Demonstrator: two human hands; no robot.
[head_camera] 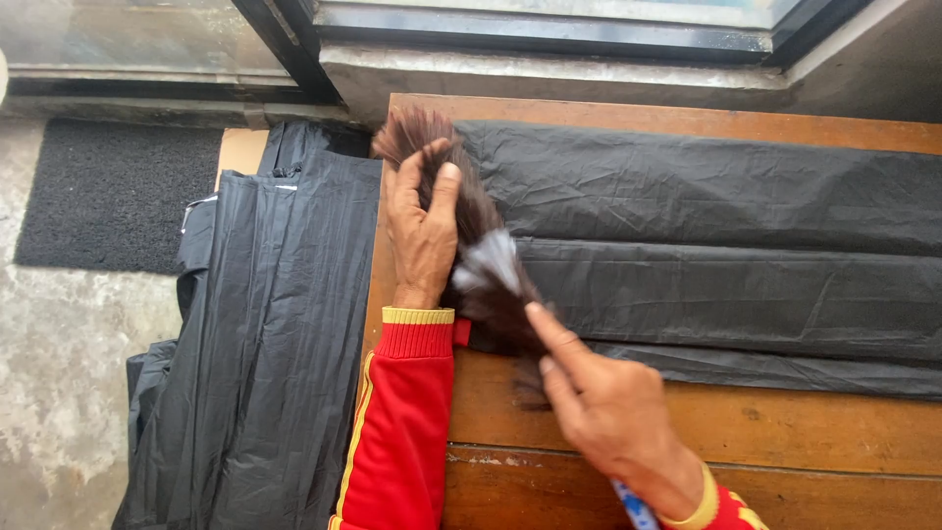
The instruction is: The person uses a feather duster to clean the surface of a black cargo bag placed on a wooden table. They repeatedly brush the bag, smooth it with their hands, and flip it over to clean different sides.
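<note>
While pressed flat, fingers spread, on the upper end of the hair bundle (486, 265), left hand (422, 236) pins but does not grip. Right hand (608, 412), loosely curled, touches the lower end with forefinger and thumb. Bundle: dark brown, pale mid-band, lying diagonally across black plastic sheet (726, 255) on wooden worktop (746, 422).

Your left hand (422, 231) lies flat, palm down, fingers pointing to twelve o'clock, red sleeve trailing to six. Your right hand (613, 412) enters from five o'clock, forefinger extended toward ten.
</note>
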